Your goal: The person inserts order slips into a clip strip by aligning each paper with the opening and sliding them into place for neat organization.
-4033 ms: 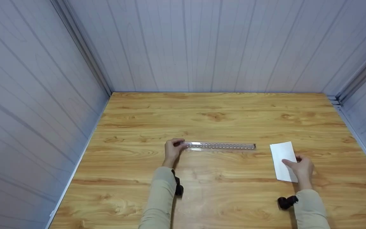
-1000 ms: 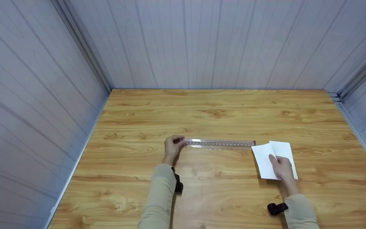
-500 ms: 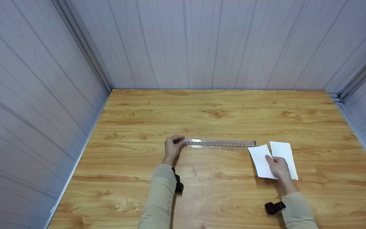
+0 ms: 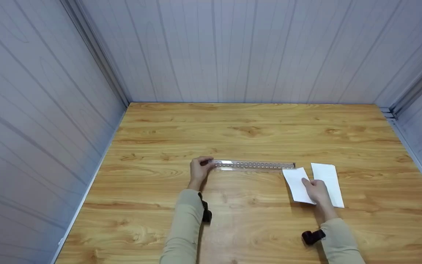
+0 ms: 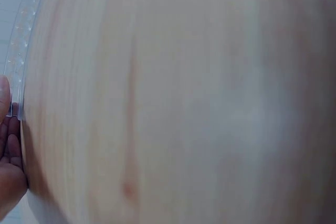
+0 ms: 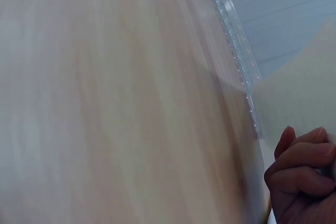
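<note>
The left hand (image 4: pixel 199 170) has its fingers closed on one end of a clear strip (image 4: pixel 255 165), which runs toward three o'clock. The right hand (image 4: pixel 317 191) pinches a white sheet (image 4: pixel 295 184) at its ten o'clock, beside the strip's far end; a second sheet (image 4: pixel 329 178) lies on the bench (image 4: pixel 247 227) at two o'clock.

The held paper (image 4: pixel 297 189) partly hides the clear strip (image 4: pixel 253 165).

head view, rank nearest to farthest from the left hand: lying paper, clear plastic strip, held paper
1. Clear plastic strip: left end in the left hand.
2. Held paper: in the right hand, by the strip's right end.
3. Lying paper: farthest right.
</note>
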Available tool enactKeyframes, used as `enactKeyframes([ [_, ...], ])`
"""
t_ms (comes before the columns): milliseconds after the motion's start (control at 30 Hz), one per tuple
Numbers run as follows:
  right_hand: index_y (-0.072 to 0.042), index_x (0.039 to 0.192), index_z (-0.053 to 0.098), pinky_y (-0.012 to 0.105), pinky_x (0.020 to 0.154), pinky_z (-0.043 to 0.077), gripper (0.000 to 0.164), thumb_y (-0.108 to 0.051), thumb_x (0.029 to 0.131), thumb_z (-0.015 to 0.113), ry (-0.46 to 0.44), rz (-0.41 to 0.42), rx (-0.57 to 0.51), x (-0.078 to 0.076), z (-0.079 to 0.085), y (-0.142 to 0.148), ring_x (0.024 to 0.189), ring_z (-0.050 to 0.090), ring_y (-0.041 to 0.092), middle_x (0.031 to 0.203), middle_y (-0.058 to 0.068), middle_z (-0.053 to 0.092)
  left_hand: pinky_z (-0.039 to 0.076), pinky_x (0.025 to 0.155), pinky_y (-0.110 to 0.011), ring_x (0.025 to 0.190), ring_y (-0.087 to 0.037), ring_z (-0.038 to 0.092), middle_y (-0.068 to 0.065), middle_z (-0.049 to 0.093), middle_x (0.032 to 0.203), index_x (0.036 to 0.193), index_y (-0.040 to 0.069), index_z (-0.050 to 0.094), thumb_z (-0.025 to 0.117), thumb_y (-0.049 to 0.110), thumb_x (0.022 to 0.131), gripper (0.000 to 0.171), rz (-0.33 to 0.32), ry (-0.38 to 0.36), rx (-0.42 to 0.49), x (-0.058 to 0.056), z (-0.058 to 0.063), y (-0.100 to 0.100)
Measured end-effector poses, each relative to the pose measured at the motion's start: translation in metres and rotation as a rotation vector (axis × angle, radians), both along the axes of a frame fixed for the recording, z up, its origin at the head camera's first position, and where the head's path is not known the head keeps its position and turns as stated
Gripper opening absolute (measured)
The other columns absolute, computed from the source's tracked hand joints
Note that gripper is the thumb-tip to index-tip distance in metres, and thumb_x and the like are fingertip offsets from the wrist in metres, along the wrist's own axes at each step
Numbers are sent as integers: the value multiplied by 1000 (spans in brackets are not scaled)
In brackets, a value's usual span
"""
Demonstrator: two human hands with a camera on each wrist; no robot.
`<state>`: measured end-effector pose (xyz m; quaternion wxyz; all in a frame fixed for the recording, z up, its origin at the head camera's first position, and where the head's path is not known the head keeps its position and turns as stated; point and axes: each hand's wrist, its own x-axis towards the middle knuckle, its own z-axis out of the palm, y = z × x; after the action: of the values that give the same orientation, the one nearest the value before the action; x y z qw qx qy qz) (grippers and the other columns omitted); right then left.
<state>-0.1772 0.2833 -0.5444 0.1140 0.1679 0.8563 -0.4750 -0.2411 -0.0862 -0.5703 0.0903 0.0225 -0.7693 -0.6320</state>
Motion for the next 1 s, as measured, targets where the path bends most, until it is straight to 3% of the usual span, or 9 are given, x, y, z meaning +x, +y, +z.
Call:
enactKeyframes([
  [433, -11, 58, 39, 25, 47, 30, 38, -27, 91, 42, -24, -7, 11, -4, -2, -6, 49, 34, 11, 52, -4, 32, 48, 74, -31, 84, -28, 60, -18, 65, 88, 88, -8, 67, 70, -4, 71, 17, 17, -6, -51, -1, -1, 0],
  [733, -8, 61, 40, 26, 47, 30, 36, -27, 92, 41, -36, 2, 14, -7, -3, -11, 50, 34, 12, 54, -2, 32, 48, 71, -28, 80, -26, 60, -17, 65, 84, 85, -8, 67, 71, -4, 69, 17, 25, 29, -68, 0, -2, 1],
  [1000, -10, 57, 37, 22, 41, 27, 39, -27, 92, 41, -38, 2, -14, -9, -6, -13, 43, 30, 8, 49, -5, 31, 49, 73, -31, 83, -30, 60, -21, 64, 89, 89, -10, 66, 68, -4, 72, 18, -1, 16, -20, 1, -1, 0],
])
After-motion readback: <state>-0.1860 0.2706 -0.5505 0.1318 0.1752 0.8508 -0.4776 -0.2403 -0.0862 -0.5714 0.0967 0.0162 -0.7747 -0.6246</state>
